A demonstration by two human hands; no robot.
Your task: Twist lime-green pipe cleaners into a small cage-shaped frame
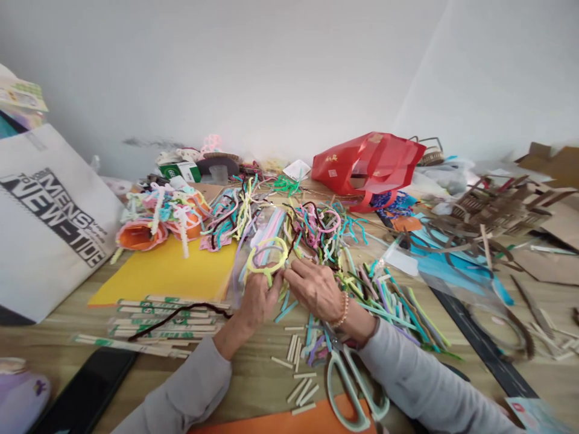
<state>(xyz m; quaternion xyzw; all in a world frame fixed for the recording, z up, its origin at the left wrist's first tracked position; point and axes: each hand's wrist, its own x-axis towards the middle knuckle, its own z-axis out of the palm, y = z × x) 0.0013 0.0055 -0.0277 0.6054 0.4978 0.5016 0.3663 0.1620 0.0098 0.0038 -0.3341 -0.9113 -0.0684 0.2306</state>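
Observation:
Near the middle of the table, my left hand [257, 301] is closed on a yellow pipe cleaner [268, 242] bent into a ring, which stands up above the fingers. My right hand [316, 290] meets it from the other side, its fingertips pinched by the ring's lower right edge. What those fingertips hold is hidden. Loose pipe cleaners in pastel colours [271, 224] lie in a plastic sleeve just behind the hands. A pair of scissors with pale green handles [346, 386] rests below my right wrist. A dark brown pipe cleaner [178, 312] lies left of my left hand.
Yellow sheets [167, 274] and paper-wrapped chopsticks [167, 319] lie left, with a black phone [85, 392] in front. Short cut sticks [301, 386] are scattered near an orange sheet [271, 423]. A red bag [348, 163] stands behind; a white bag [54, 223] rises at left.

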